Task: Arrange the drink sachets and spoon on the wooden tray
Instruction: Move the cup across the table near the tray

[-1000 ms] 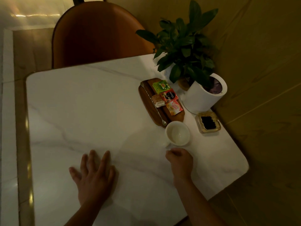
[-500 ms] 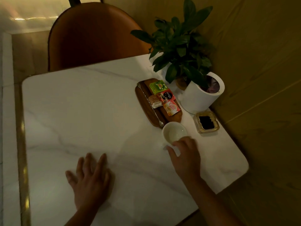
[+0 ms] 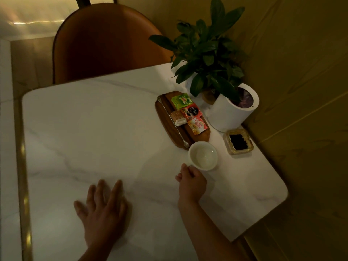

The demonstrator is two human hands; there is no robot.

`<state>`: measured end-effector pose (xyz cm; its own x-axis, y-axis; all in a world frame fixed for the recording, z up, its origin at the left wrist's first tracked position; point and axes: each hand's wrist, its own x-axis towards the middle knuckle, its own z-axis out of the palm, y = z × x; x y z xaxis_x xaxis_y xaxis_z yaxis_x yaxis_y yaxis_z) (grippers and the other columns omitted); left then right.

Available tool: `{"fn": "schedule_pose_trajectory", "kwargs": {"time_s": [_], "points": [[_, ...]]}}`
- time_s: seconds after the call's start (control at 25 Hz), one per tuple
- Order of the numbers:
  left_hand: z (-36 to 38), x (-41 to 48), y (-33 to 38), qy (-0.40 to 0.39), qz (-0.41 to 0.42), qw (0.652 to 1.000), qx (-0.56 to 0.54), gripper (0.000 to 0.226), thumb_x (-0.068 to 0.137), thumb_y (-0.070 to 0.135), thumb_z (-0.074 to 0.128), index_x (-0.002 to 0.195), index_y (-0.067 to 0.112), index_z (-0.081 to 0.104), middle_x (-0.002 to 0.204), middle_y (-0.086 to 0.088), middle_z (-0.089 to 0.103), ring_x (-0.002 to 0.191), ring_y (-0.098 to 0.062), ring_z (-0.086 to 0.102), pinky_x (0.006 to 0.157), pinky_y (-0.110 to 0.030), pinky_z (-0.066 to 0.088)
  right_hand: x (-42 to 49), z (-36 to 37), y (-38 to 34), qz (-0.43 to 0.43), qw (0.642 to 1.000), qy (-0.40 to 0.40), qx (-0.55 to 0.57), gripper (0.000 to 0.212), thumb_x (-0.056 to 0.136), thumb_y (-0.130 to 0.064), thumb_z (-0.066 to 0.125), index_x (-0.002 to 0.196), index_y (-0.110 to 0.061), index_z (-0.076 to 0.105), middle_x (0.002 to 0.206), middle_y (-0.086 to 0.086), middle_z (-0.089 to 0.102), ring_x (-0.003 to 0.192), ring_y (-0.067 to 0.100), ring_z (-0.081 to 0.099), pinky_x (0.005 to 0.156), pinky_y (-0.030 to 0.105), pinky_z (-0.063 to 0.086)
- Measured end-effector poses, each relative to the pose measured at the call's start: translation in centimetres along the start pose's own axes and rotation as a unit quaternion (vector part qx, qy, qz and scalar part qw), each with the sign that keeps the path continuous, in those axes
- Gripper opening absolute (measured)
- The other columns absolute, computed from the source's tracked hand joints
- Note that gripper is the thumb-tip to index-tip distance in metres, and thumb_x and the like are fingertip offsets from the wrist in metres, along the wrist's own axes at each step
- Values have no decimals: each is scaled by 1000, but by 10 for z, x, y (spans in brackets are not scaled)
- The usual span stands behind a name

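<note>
Left hand (image 3: 101, 210) lies flat on the white marble table (image 3: 94, 129) at 7 o'clock, fingers straight and spread, holding nothing. Right hand (image 3: 191, 182) at 5 o'clock, fingers curled at the handle of the white ceramic cup (image 3: 203, 155); the handle itself is mostly hidden under the fingers. Oval wooden tray (image 3: 165, 117) sits at 2 o'clock on the table, long axis running 11 to 5. On it: green sachet (image 3: 181, 100) at the far end, then red-and-black sachet (image 3: 191, 111), then red-and-yellow sachet (image 3: 197, 125), edges touching or overlapping in a row; brown-and-white sachet (image 3: 178, 118) at their 9 o'clock, lying across the long metal spoon (image 3: 167, 112). Spoon bowl reaches the tray's near rim, just beside the cup. White cylindrical plant pot (image 3: 233, 113) at the tray's 3 o'clock; glass ashtray (image 3: 238, 141) at the cup's 2 o'clock. Tray looks arranged already. Risks, as judged: the cup sits very close to the tray's 5 o'clock end, so swinging it by the handle could bump the rim, jog the spoon loose and shift the light sachets. Pushed toward 2 o'clock, it could strike the ashtray.
</note>
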<state>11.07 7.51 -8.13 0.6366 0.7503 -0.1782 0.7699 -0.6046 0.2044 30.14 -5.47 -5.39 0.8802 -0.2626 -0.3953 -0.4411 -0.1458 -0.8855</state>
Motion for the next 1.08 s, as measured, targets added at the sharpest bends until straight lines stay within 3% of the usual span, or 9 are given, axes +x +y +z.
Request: {"fn": "schedule_pose_trajectory", "kwargs": {"time_s": [0.32, 0.48, 1.08], "points": [[0, 1, -1, 4, 4, 1000, -9, 70, 83, 61, 29, 150, 44, 39, 163, -12, 31, 152, -33, 21, 118, -66, 6, 8, 14, -6, -20, 999, 28, -15, 20, 89, -18, 70, 69, -21, 68, 67, -1, 72, 51, 8, 68, 62, 42, 64], [4, 1, -4, 6, 6, 1000, -7, 69, 83, 60, 29, 151, 46, 37, 164, -10, 30, 153, -32, 19, 118, -66, 7, 14, 13, -7, -16, 999, 26, -13, 17, 89, -17, 70, 73, -10, 71, 65, 3, 71, 51, 10, 67, 63, 44, 64], [-2, 0, -1, -2, 4, 1000, -9, 72, 83, 62, 26, 151, 44, 37, 164, -12, 29, 153, -33, 18, 119, -65, 4, 27, 7, -2, -31, 999, -8, -25, 16, 88, -20, 71, 81, -7, 76, 71, 6, 74, 55, 11, 70, 62, 43, 64]]}}
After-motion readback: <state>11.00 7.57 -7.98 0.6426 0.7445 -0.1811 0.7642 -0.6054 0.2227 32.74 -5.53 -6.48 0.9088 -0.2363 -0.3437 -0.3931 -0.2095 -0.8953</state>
